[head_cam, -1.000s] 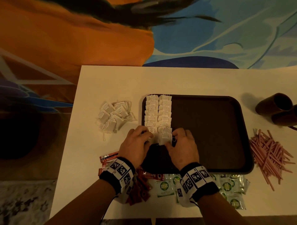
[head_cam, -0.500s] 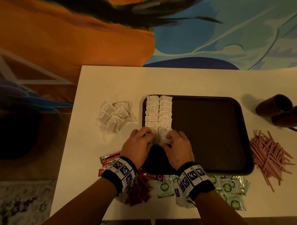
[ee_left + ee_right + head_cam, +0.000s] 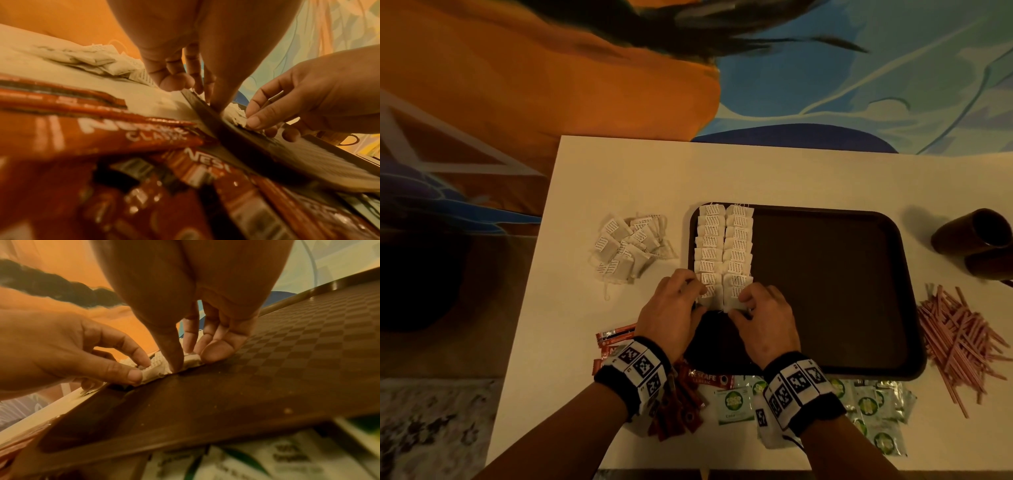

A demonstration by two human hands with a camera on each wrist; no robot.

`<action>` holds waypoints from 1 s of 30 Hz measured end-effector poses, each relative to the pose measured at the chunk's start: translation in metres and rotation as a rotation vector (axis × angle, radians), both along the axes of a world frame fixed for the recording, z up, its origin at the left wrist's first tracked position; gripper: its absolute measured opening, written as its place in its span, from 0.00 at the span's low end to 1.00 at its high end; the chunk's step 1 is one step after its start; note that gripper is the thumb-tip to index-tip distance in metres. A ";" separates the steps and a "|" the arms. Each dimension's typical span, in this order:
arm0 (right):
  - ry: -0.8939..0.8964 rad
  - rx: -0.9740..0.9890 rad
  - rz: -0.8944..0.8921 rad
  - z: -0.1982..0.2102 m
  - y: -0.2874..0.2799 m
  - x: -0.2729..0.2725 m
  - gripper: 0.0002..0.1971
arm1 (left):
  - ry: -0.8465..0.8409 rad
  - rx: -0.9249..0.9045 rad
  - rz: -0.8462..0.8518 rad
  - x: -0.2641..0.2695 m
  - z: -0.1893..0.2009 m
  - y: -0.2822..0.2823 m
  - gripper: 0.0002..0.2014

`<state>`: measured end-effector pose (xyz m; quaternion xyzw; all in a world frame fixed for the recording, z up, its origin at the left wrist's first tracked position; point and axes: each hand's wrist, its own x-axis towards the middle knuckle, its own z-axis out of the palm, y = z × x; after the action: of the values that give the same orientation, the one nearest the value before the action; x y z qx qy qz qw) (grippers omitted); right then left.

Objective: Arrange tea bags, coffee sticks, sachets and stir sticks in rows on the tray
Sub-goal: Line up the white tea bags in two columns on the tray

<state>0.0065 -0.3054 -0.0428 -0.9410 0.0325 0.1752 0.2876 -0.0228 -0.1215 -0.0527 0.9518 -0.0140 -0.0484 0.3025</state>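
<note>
Two neat rows of white tea bags (image 3: 724,246) lie along the left side of the dark brown tray (image 3: 825,291). My left hand (image 3: 700,298) pinches the nearest tea bag of the left row (image 3: 154,371) between thumb and index finger. Beside it, my right hand (image 3: 739,303) holds the nearest tea bag of the right row (image 3: 191,361) with its thumb and fingertips down on it. A loose pile of tea bags (image 3: 630,248) lies on the table left of the tray. The rest of the tray is bare.
Red coffee sticks (image 3: 616,337) lie under my left wrist, near the tray's front left corner. Green sachets (image 3: 866,404) spread along the table's front edge. Pink stir sticks (image 3: 959,339) are heaped right of the tray, with two dark cups (image 3: 976,236) behind them.
Both hands have drawn closer together at the near ends of the two rows. The right hand shifted slightly left and the last bags now sit level with each other.
</note>
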 end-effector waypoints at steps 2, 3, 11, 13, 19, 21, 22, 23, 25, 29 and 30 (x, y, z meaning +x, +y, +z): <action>0.007 -0.001 -0.007 0.000 0.000 0.001 0.13 | -0.006 0.002 -0.001 0.001 0.000 0.000 0.12; 0.011 -0.002 -0.011 0.000 0.000 0.001 0.13 | -0.008 0.001 -0.001 0.001 0.000 0.000 0.12; -0.035 -0.014 0.006 0.004 0.001 0.001 0.12 | -0.014 0.013 -0.010 0.002 0.000 0.001 0.11; -0.074 -0.012 0.013 0.009 0.002 0.002 0.10 | -0.020 0.001 0.004 0.001 0.005 0.003 0.11; -0.090 0.017 0.062 0.027 0.021 0.016 0.07 | -0.063 -0.090 0.119 0.003 0.015 0.037 0.10; -0.083 0.043 0.112 0.032 0.037 0.023 0.06 | -0.064 -0.067 0.175 0.006 0.015 0.056 0.11; -0.080 0.053 0.140 0.033 0.047 0.028 0.05 | -0.059 -0.057 0.212 0.007 0.017 0.066 0.11; -0.077 0.060 0.168 0.033 0.057 0.032 0.04 | -0.053 -0.051 0.251 0.010 0.018 0.076 0.11; -0.074 0.063 0.222 0.033 0.079 0.039 0.03 | -0.037 -0.014 0.326 0.013 0.018 0.095 0.09; -0.071 0.050 0.310 0.031 0.118 0.050 0.06 | 0.097 0.017 0.489 0.013 0.013 0.123 0.07; -0.077 0.040 0.334 0.030 0.127 0.052 0.06 | 0.143 0.012 0.521 0.012 0.012 0.127 0.08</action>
<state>0.0583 -0.1785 -0.0125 -0.9335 -0.1390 0.1848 0.2740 -0.0110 0.0051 -0.0409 0.9192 0.2531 -0.0359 0.2994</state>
